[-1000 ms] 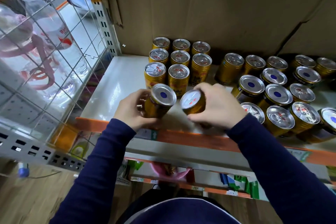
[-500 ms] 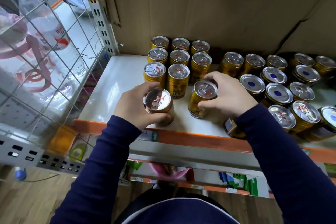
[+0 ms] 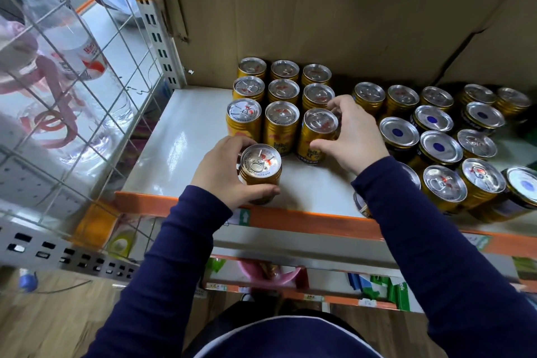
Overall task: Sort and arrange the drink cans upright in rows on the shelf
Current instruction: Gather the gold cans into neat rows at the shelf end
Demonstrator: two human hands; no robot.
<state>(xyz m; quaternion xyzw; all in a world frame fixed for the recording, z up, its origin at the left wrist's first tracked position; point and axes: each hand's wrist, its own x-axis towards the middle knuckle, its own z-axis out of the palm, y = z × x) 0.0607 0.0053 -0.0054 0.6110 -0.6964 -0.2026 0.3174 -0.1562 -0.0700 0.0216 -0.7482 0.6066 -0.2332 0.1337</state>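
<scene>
Fingers (image 3: 261, 190) of my left hand (image 3: 220, 171) are clamped round the front can (image 3: 260, 166), thumb across its near side. Those of my right hand (image 3: 359, 136) are wrapped round the corner can (image 3: 318, 136), thumb low on its front and the rest behind it. From my remote seat the biggest thing in view is the cardboard (image 3: 319, 9) forming the back wall. A wire grid (image 3: 87, 96) closes the left side, with a water bottle (image 3: 75, 61) beyond it. The shelf (image 3: 186, 139) is white with an orange lip (image 3: 305, 221) along its front. On it, against the cardboard, stands a block (image 3: 283, 90) of gold cans, three across and three deep, all tab-end up; the corner can is the block's front right one, upright, just beside its neighbour. To the right, loose cans (image 3: 441, 148) crowd together without clear rows, some showing tabs and some a plain end with a blue dot. The front can sits tab-end up near the lip, in front of the block and apart from it; my hand hides its base, so I cannot tell whether it rests on the shelf.
</scene>
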